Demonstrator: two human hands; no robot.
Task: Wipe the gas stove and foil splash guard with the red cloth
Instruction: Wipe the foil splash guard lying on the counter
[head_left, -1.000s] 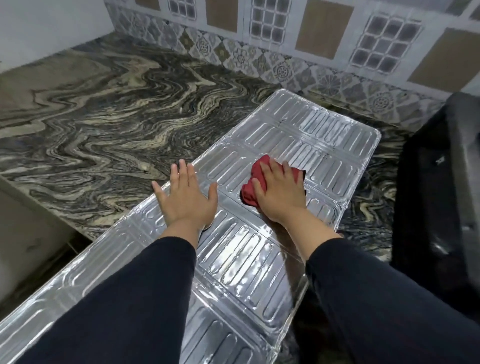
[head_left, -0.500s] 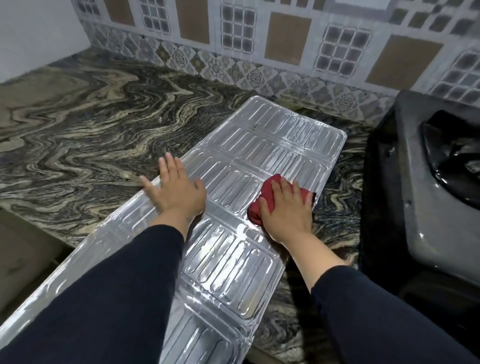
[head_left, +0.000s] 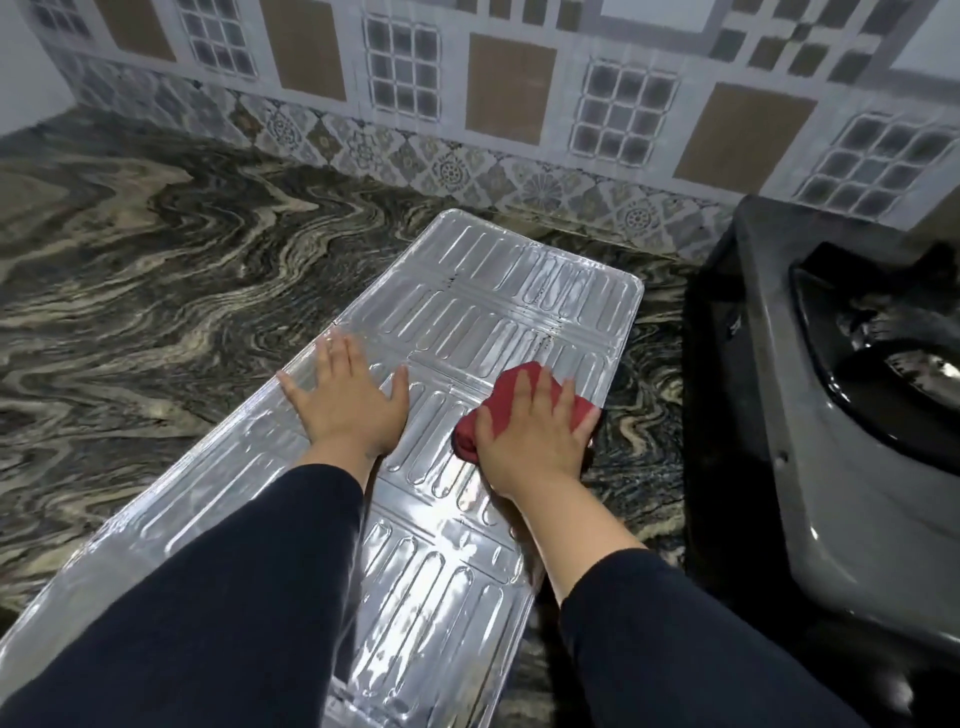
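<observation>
The silver foil splash guard (head_left: 498, 291) lies flat on the marbled counter, running from the near left to the far middle. My left hand (head_left: 348, 400) rests flat on its left side with fingers spread and holds nothing. My right hand (head_left: 535, 436) presses the bunched red cloth (head_left: 506, 400) onto the guard near its right edge. The dark gas stove (head_left: 810, 415) stands at the right, apart from both hands.
The black and beige marbled counter (head_left: 156, 291) stretches to the left and behind the guard. A patterned tiled wall (head_left: 509, 104) rises at the back. A strip of counter separates the guard from the stove.
My right hand has slid the red cloth from the guard's middle toward its right edge. The left hand stays flat on the guard. The view has shifted right, so more of the stove shows.
</observation>
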